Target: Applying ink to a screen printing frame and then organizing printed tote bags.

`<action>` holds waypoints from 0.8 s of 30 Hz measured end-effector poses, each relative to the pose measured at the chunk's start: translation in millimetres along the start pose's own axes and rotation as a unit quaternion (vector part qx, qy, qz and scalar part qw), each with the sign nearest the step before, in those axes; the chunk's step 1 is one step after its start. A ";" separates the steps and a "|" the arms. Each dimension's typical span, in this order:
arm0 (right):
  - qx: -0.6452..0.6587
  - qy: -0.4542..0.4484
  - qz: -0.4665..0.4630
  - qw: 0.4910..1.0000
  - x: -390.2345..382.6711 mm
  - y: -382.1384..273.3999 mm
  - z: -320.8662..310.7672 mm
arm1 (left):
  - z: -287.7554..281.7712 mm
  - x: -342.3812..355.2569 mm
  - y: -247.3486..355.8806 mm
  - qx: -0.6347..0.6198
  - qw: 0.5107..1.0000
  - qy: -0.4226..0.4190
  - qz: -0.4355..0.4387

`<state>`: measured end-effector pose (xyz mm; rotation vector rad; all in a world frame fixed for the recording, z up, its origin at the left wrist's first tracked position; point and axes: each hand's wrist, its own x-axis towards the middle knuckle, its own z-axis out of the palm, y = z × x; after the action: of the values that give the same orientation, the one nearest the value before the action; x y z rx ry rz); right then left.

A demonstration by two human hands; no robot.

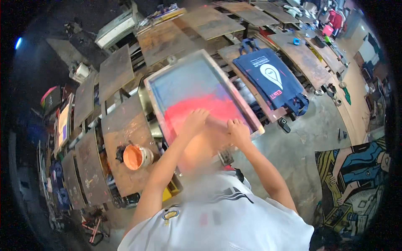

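Both hands are down on the near end of a big rectangular wooden-framed printing screen (201, 90): left hand (195, 120) and right hand (238, 129) sit side by side, curled over what looks like a squeegee bar (217, 124), though that spot is blurred so can't really tell how firmly they're gripping it. The screen's mesh is bluish-grey up top with a wide smear of pinkish-red ink (197, 109) spreading toward the hands. To the left, a small round white bucket (138, 157) sits on a scuffed brown wooden pallet board (125, 125), full of orange-salmon ink. To the right, a navy fabric tote bag with a white printed shape (271, 77) lies flat on another board. More worn brown boards fan out all around, over a grey concrete floor (310, 129) in a cluttered workshop.
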<state>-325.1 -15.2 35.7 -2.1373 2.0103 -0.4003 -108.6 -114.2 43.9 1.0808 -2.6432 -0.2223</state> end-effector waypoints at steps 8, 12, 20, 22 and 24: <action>0.025 -0.039 0.139 0.989 3.1 9.0 -2.6 | 57.1 88.1 -24.0 0.061 0.988 -0.073 0.124; 0.061 -0.041 0.115 0.991 16.8 6.2 0.1 | 57.1 85.9 -41.8 0.040 0.989 -0.094 0.106; 0.126 -0.068 0.015 0.990 40.4 -40.7 24.8 | 33.1 11.4 -91.8 -0.013 0.998 -0.059 -0.026; 0.149 -0.091 -0.025 0.984 49.0 -59.7 26.2 | 23.5 -15.8 -106.0 -0.024 0.992 -0.093 -0.076; 0.177 -0.107 -0.058 0.977 59.0 -64.2 28.2 | 16.3 -34.4 -113.6 -0.004 0.987 -0.100 -0.122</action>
<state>-252.5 -71.0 33.2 -1.9840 1.5687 -0.4811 -15.0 -169.9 -6.0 1.4498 -2.6715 -0.4116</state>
